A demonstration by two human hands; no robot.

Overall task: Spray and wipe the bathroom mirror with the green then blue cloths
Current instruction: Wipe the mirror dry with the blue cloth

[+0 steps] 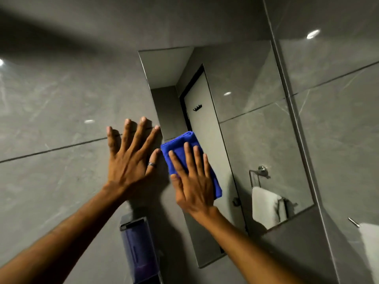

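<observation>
Pressure is what the blue-cloth pass seems to call for at this point: the right hand (192,181) lies flat with fingers spread over the folded blue cloth (191,158), pinning it against the mirror (246,124) near the glass's left edge, not clenched around it but pressing it with palm and fingers. The left hand (131,158), empty and fully splayed, braces on the tiled wall (61,99) just beside the mirror's left edge, a ring on one finger. Doing this well probably means keeping the cloth folded into a firm pad, working in overlapping strokes from the edge inward, and turning to a dry face if streaks show. The cloth looks like soft, plush microfibre, thick at its folded edges. The mirror is a tall frameless rectangle, hard and glossy, reflecting a door, a metal towel ring and a white towel. The wall tiles are large, grey, marble-veined and polished, with thin dark grout lines. A translucent purple-tinted dispenser (136,251) hangs below the left forearm. No green cloth or spray bottle is in view.
</observation>
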